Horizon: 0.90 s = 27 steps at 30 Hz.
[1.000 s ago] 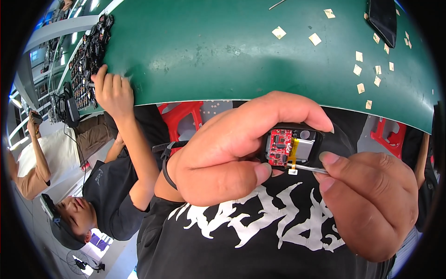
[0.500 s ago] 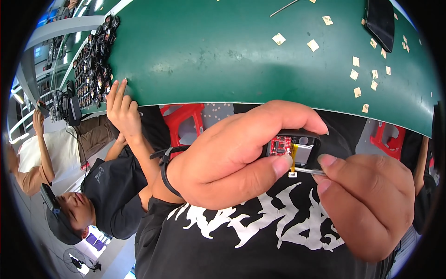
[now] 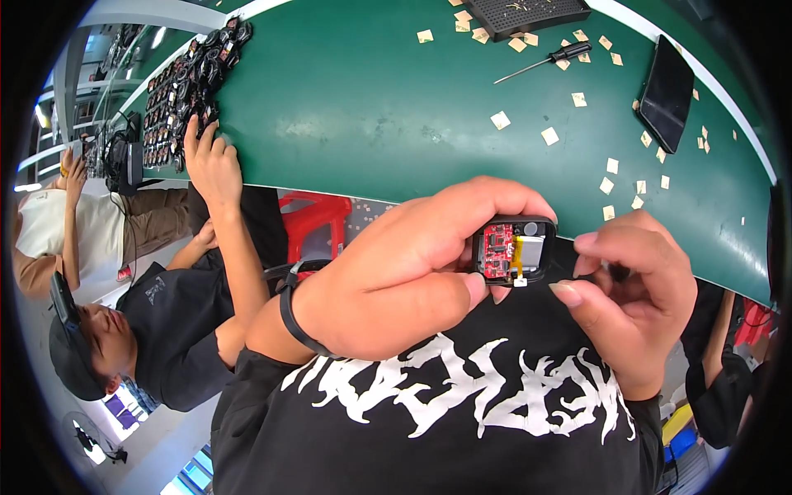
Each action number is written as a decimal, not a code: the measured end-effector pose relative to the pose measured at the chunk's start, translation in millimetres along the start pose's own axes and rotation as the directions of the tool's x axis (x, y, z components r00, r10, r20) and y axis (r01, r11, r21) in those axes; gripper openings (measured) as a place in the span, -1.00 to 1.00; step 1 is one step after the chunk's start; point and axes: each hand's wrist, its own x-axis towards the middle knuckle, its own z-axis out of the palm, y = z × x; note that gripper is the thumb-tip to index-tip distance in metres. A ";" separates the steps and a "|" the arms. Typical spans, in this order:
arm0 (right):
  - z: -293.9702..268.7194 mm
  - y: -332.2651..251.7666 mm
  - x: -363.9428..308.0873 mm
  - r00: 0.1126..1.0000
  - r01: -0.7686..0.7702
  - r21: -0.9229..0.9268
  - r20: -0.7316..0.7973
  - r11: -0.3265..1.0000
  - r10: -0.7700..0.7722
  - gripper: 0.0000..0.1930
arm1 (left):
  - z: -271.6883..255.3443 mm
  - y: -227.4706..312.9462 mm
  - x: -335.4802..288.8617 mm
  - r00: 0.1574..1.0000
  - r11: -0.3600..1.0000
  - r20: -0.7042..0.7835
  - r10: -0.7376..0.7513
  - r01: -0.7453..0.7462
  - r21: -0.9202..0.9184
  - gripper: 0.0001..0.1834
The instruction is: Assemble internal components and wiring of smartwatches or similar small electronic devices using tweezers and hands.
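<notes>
My left hand (image 3: 404, 276) is closed round a small black device case (image 3: 548, 231) just in front of my chest. Its open side shows a red circuit board (image 3: 498, 246), a silver battery (image 3: 533, 250) with yellow tape, and a round metal part (image 3: 531, 228). A small white connector (image 3: 520, 282) sticks out at the case's lower edge. To the right of the case, my right hand (image 3: 631, 289) hovers apart from it. Its thumb and index finger are spread with nothing visible between the tips; the curled fingers behind are partly hidden.
On the green table (image 3: 346, 107) lie a screwdriver (image 3: 544, 62), a black phone-like slab (image 3: 667, 95), a black perforated tray (image 3: 528, 15) and several small pale square stickers (image 3: 501, 120). A co-worker's hand (image 3: 213, 161) touches a pile of small black devices with cables (image 3: 186, 91) at the left. A red stool (image 3: 318, 219) stands below.
My right hand has drawn back from the case and its fingertips have parted; the thin silver tool they held no longer shows. The view has shifted, bringing the screwdriver and tray in.
</notes>
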 end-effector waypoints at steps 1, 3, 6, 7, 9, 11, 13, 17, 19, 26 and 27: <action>-0.4 3.1 2.0 1.000 0.005 -0.007 0.007 1.000 -0.005 -0.66 | 1.1 2.5 -0.5 1.000 1.000 0.002 -0.017 0.017 0.011 -0.34; -1.8 8.5 6.4 0.926 0.373 -0.053 0.076 0.926 -0.369 -0.68 | 3.2 5.4 -2.1 1.000 1.000 0.004 -0.026 0.026 0.017 -0.30; -0.4 3.8 3.8 0.915 0.401 -0.066 0.076 0.914 -0.396 -0.68 | 6.7 3.0 -2.9 0.999 0.991 0.028 0.024 -0.028 0.133 -0.28; 0.1 3.2 4.0 0.895 0.443 -0.082 0.092 0.893 -0.436 -0.66 | 7.4 0.3 -1.9 0.999 0.991 0.026 0.030 -0.033 0.130 -0.28; 4.8 4.9 4.2 0.877 0.481 -0.130 0.073 0.867 -0.475 -0.65 | 7.9 -4.9 0.9 0.981 0.961 0.093 0.168 -0.184 0.207 -0.32; 5.8 6.3 3.4 0.845 0.532 -0.211 0.063 0.820 -0.532 -0.64 | 6.3 -8.1 5.3 0.944 0.874 0.142 0.296 -0.328 0.357 -0.34; -1.8 7.2 0.0 0.835 0.549 -0.225 0.112 0.805 -0.539 -0.63 | 7.0 -6.3 6.3 0.890 0.745 0.213 0.403 -0.454 0.489 -0.36; -7.1 8.8 -4.5 0.813 0.583 -0.221 0.157 0.782 -0.561 -0.60 | 10.5 0.7 4.2 0.902 0.724 0.266 0.340 -0.431 0.539 -0.37; -10.3 7.4 -7.4 0.817 0.577 -0.206 0.155 0.790 -0.556 -0.59 | 12.5 -1.4 4.1 0.897 0.710 0.275 0.346 -0.442 0.549 -0.36; -33.3 0.2 -21.5 0.869 0.490 -0.383 0.140 0.783 -0.475 -0.50 | 22.5 -6.1 -0.3 0.942 0.806 0.118 0.314 -0.330 0.491 -0.38; -34.6 0.6 -22.1 0.849 0.515 -0.449 0.150 0.730 -0.506 -0.50 | 22.9 -5.5 1.0 0.959 0.841 0.085 0.269 -0.277 0.465 -0.39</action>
